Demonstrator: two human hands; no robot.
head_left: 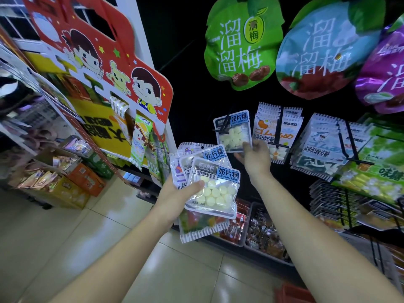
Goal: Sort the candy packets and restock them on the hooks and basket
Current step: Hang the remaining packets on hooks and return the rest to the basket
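Observation:
My left hand (175, 193) grips a fanned stack of candy packets (209, 182), thumb on the front one, a clear pouch of pale round milk tablets with a blue label. A striped gummy packet (201, 228) hangs at the bottom of the stack. My right hand (255, 157) pinches the lower edge of one more milk-tablet packet (234, 132), held up at a black hook (224, 127) on the dark display wall. The hook's prongs cross the packet's top; whether it hangs on the hook I cannot tell.
Egg gummy packets (275, 136) and shark gummy packets (323, 145) hang on hooks to the right. Big plum-candy bags (240, 44) hang above. Wire baskets of snacks (264, 235) sit below. A red cartoon display stand (105, 68) is on the left, boxes (72, 178) on the floor.

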